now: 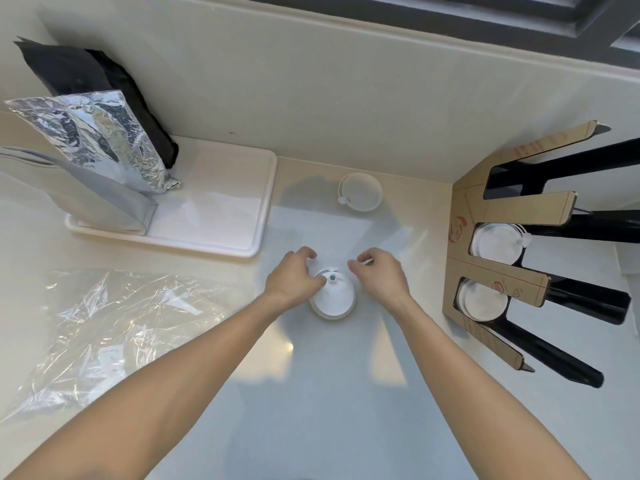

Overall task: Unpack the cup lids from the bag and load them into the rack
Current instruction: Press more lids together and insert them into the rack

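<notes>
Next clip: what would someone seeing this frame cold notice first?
Two hands, the left hand and right hand, meet at centre over a stack of white cup lids on the counter. At right stands a cardboard rack with lids in two slots; at left lies a crumpled clear plastic bag.

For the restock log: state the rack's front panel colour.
Brown cardboard with red print on the rack, head view.

White lids point(332, 296) are seen on a cream surface point(311, 393); the right-hand rack point(498, 216) is brown cardboard and black; far-left pouches point(104, 140) are crinkled silver and black.
</notes>
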